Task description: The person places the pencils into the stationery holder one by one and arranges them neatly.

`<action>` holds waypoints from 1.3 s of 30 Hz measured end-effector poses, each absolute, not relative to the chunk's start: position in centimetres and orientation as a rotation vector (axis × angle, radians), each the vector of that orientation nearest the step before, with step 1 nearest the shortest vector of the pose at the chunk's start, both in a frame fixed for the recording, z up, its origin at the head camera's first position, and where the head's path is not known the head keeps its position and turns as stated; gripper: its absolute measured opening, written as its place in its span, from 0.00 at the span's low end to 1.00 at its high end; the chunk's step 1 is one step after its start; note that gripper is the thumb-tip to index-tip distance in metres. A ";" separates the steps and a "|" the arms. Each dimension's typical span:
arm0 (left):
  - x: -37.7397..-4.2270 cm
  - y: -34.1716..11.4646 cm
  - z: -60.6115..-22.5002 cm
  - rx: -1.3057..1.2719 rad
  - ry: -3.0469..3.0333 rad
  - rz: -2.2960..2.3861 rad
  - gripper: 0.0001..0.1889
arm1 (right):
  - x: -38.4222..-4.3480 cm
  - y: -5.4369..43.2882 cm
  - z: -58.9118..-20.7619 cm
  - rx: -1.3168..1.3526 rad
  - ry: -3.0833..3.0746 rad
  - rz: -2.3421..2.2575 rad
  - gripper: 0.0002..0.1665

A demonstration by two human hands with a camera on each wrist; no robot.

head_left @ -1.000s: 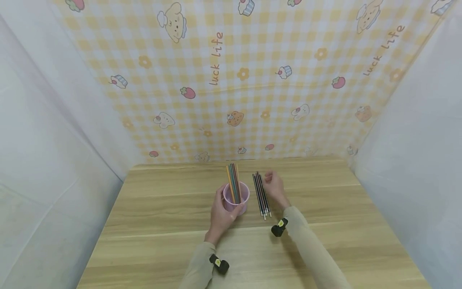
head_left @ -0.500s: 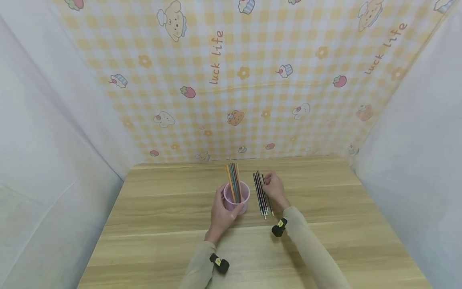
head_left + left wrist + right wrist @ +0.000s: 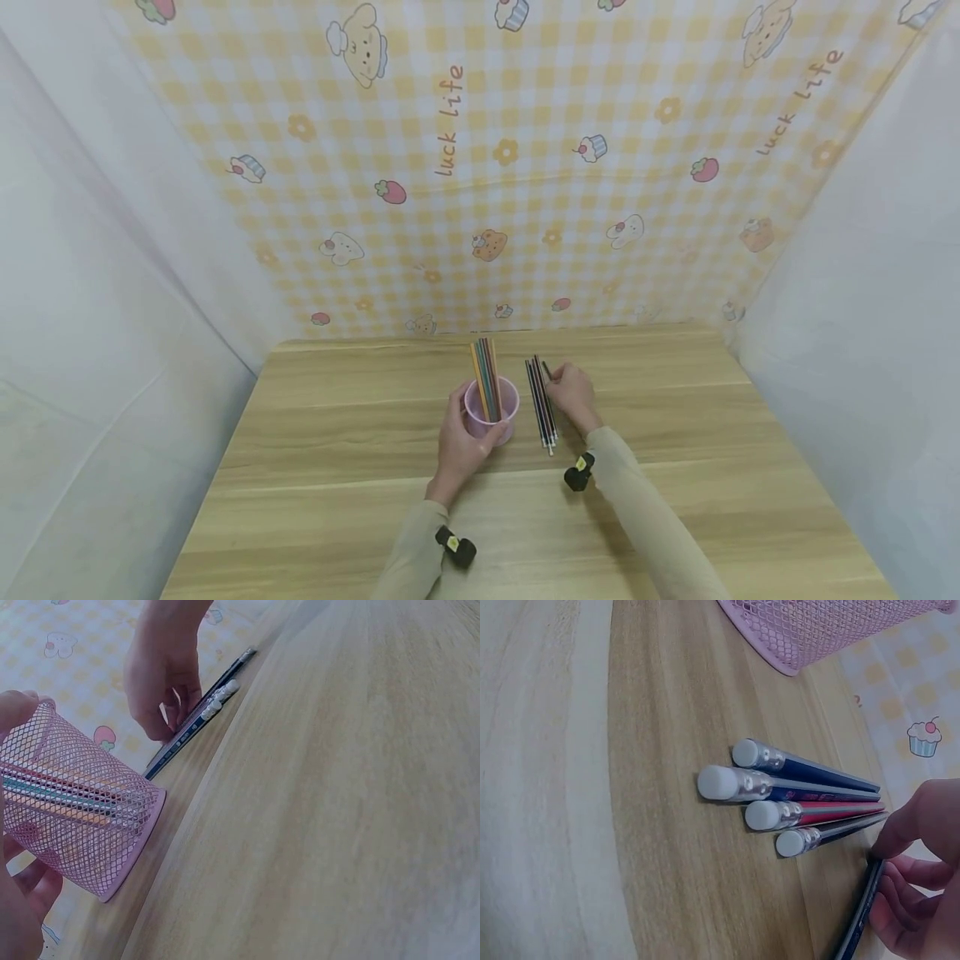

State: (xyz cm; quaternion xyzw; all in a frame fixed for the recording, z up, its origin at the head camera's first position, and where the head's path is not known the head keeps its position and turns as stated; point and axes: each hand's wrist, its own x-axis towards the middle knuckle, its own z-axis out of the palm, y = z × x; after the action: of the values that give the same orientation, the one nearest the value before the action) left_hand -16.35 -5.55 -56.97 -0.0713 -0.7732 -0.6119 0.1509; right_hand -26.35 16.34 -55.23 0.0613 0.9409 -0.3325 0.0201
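My left hand grips a pink mesh pencil cup from its left side, thumb near the front. Several coloured pencils lean inside it, their upper ends above the rim. To the right of the cup, my right hand pinches a dark pencil between thumb and fingers. That pencil is angled away from a row of several pencils lying on the table. In the right wrist view the row shows white erasers and silver ferrules, with dark blue, red and black barrels.
The wood-grain table ends at a yellow checked cloth printed with cartoons. White cloth walls stand on both sides. Each sleeve carries a small black wrist camera.
The right hand has taken up one dark pencil from the right side of the row and turned it away from the others. The left hand and the cup have stayed in place.
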 end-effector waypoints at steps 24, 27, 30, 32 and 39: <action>-16.1 -5.5 -56.6 -0.207 -2.209 -1.761 0.46 | -26.7 17.4 -53.6 0.156 2.843 -1.310 0.20; -16.2 -5.5 -56.8 -0.216 -2.205 -1.766 0.46 | -26.6 17.3 -53.3 0.157 2.814 -1.343 0.20; -16.3 -5.5 -56.9 -0.220 -2.208 -1.771 0.45 | -26.5 17.3 -53.0 0.159 2.792 -1.374 0.21; -16.3 -5.5 -57.0 -0.216 -2.213 -1.772 0.45 | -26.5 17.2 -52.7 0.153 2.791 -1.395 0.21; -16.3 -5.5 -57.0 -0.201 -2.223 -1.759 0.45 | -26.3 16.6 -51.6 0.115 2.811 -1.510 0.21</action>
State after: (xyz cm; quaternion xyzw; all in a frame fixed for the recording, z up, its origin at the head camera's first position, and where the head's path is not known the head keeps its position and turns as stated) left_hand -16.29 -5.53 -56.97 -0.0698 -0.7735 -0.6120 0.1495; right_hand -26.29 16.62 -51.58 0.0359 0.8801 -0.4728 -0.0259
